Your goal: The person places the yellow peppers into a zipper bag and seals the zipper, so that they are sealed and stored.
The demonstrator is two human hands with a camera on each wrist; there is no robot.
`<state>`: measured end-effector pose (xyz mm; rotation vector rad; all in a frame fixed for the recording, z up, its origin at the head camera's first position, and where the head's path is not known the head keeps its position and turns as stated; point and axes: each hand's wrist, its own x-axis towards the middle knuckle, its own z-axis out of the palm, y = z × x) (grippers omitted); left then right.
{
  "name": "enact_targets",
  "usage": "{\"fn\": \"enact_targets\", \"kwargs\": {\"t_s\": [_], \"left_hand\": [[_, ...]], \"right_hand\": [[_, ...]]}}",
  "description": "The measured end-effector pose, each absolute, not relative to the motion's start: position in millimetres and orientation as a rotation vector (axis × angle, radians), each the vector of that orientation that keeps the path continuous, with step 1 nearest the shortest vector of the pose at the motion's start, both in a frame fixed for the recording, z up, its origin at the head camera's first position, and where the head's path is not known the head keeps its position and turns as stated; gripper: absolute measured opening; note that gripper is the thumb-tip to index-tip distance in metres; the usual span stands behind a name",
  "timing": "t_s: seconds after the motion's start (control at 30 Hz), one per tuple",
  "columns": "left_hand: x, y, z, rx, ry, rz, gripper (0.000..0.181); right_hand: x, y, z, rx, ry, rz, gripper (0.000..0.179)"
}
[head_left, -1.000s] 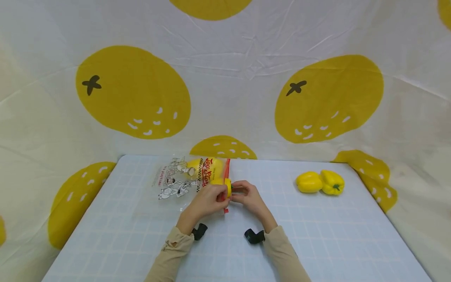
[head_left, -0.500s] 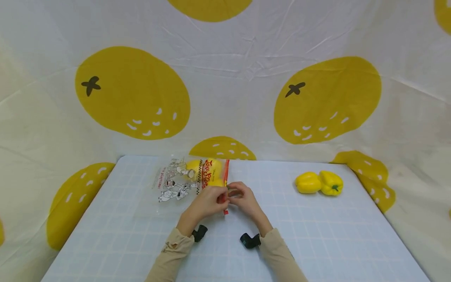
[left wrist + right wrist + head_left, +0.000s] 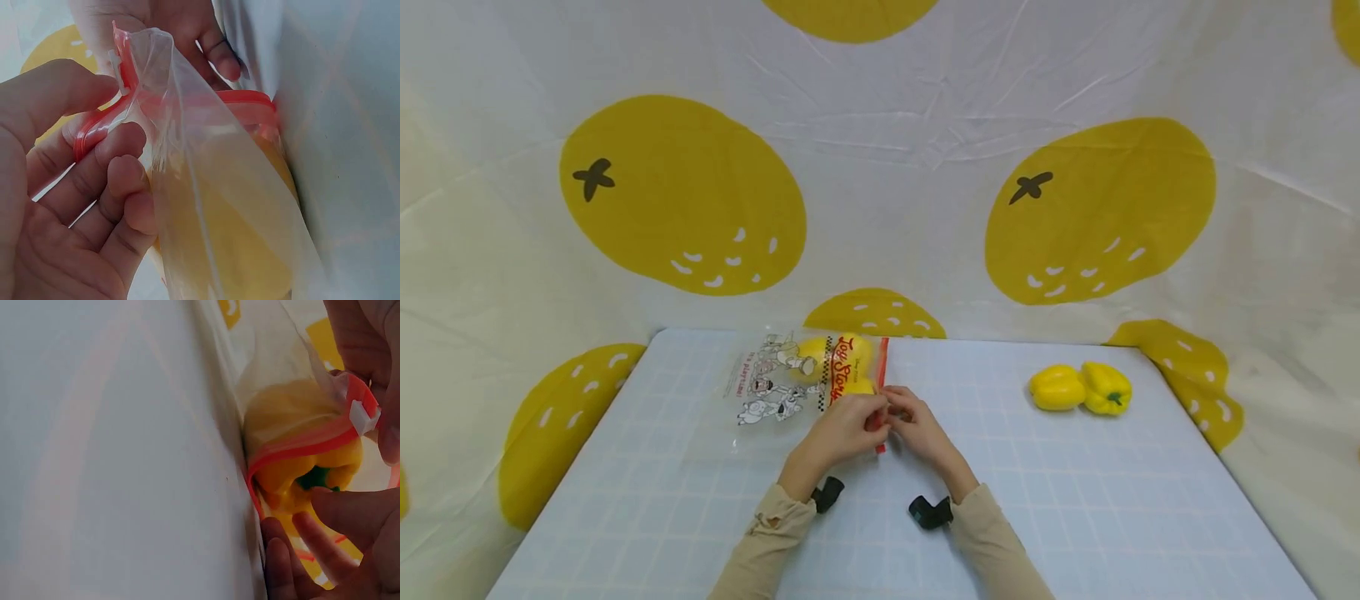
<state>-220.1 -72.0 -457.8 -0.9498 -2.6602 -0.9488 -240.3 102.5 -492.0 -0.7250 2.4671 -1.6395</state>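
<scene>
Pinching bag rim [image 3: 247, 97]; L hand [image 3: 850, 423]

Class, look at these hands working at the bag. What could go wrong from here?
The left hand pinches the red rim of the bag; if that hold slips, the bag might sag closed.

A yellow pepper sits just inside the opening, its green stem facing out, with the right hand close by; a knock could perhaps roll it out onto the table.
</scene>
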Motion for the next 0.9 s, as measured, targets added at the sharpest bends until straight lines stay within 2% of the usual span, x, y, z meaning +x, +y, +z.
{"fn": "enact_targets", "kwargs": {"t_s": [0.33,0.57,0.77,0.9], "left_hand": [[-219,-72,-454,-0.917,-2.667,-0.917,0.017],[-219,-71,-451,-0.878,-2.705,-0.905,0.018],[-219,-71,-450,-0.847,-2.773,-0.910,0.024],[-218,-70,-451,-0.843,-2.763,-0.899,0.024]], "right_hand": [[-249,108,-505,-0.737,2.321,-1.699,0.040],[-251,119,-497,-0.597,2.230,-1.762,0.037],[-258,154,-475,-0.522,2.308,-1.756,0.038],[-265,193,-459,-0.362,2.522,-1.816,0.035]]}}
